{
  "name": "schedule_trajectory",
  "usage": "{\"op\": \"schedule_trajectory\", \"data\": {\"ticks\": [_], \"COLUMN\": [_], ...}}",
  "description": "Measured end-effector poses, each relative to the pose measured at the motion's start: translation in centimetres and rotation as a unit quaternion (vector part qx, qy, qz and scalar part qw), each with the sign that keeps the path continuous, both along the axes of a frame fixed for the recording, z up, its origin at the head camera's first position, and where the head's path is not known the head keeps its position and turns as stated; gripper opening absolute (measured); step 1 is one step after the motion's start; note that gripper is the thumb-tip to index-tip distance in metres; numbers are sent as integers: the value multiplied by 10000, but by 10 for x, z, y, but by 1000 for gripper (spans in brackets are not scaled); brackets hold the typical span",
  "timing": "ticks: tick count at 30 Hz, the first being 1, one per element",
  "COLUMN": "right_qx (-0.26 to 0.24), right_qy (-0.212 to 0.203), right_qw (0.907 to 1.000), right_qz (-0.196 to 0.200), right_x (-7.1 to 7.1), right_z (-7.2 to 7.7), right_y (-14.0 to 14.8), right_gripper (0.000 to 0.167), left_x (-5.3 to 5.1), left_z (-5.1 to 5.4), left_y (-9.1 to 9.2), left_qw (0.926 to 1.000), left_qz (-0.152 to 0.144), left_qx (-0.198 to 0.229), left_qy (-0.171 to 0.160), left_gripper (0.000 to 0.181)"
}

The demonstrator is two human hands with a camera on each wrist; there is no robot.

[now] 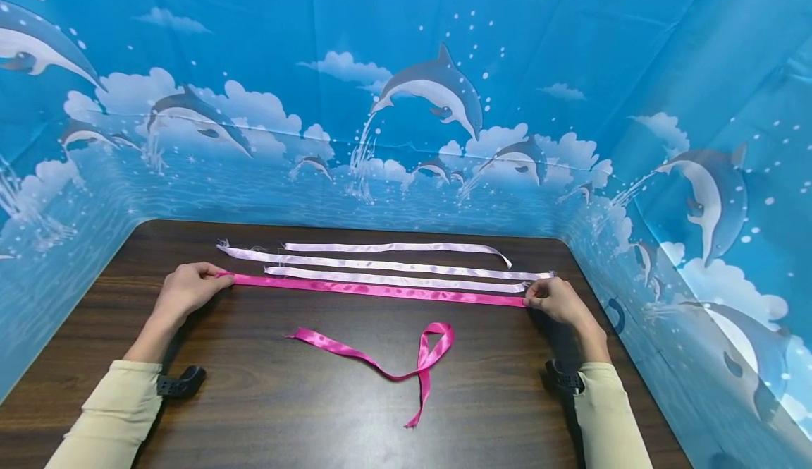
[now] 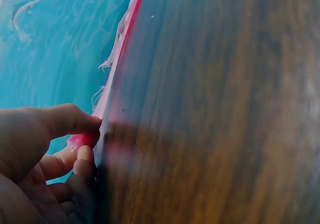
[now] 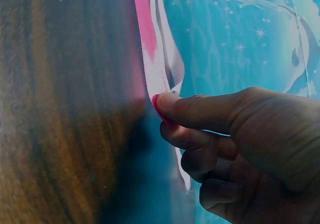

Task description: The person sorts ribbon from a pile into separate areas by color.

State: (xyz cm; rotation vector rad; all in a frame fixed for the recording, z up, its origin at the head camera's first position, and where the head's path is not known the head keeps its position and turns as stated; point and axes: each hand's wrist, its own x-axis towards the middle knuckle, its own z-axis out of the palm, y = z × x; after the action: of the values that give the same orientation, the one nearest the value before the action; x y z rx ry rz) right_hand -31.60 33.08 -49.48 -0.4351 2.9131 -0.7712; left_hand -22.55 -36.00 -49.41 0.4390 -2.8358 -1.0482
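A bright pink satin ribbon (image 1: 374,290) is stretched straight between both hands, just in front of several pale ribbons. My left hand (image 1: 190,289) pinches its left end between thumb and fingers; in the left wrist view a bit of the pink end (image 2: 82,140) shows between the fingertips. At the other end my right hand (image 1: 558,300) pinches the ribbon, thumb on top, as the right wrist view shows the pink strip (image 3: 145,21) running up from the fingers. A second pink ribbon (image 1: 355,353) lies nearer, loosely looped at its right end.
Three pale lilac ribbons lie roughly parallel behind the pink one: a far one (image 1: 393,247), a long middle one (image 1: 380,265) with frayed ends, and a near one (image 1: 393,278). The dark wood table (image 1: 285,412) meets a blue dolphin-print backdrop (image 1: 393,194) at its back and sides.
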Motion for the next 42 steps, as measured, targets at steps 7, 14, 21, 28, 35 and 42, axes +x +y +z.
{"op": "schedule_trajectory", "data": {"ticks": [7, 14, 21, 28, 35, 42], "right_qx": [20, 26, 245, 348, 80, -99], "right_qy": [-53, -333, -675, -525, 409, 1154], "right_qw": [10000, 9994, 9974, 9980, 9989, 9871], "right_qz": [28, 116, 81, 14, 206, 1108], "right_x": [1, 6, 12, 18, 39, 70], "right_z": [0, 4, 12, 26, 59, 66], "right_y": [1, 2, 1, -3, -11, -57], "right_gripper": [14, 12, 10, 12, 30, 30], "left_x": [2, 6, 10, 9, 17, 32], "left_z": [9, 13, 15, 18, 33, 60], "left_y": [3, 1, -2, -3, -11, 15], "left_qw": [9986, 9963, 9948, 9955, 9965, 9882], "left_qz": [-273, -432, -671, -676, -598, -814], "left_qx": [-389, -425, -489, -404, -560, -901], "left_qy": [-243, -607, -585, -528, -183, 929], "left_gripper": [38, 35, 31, 38, 52, 46]}}
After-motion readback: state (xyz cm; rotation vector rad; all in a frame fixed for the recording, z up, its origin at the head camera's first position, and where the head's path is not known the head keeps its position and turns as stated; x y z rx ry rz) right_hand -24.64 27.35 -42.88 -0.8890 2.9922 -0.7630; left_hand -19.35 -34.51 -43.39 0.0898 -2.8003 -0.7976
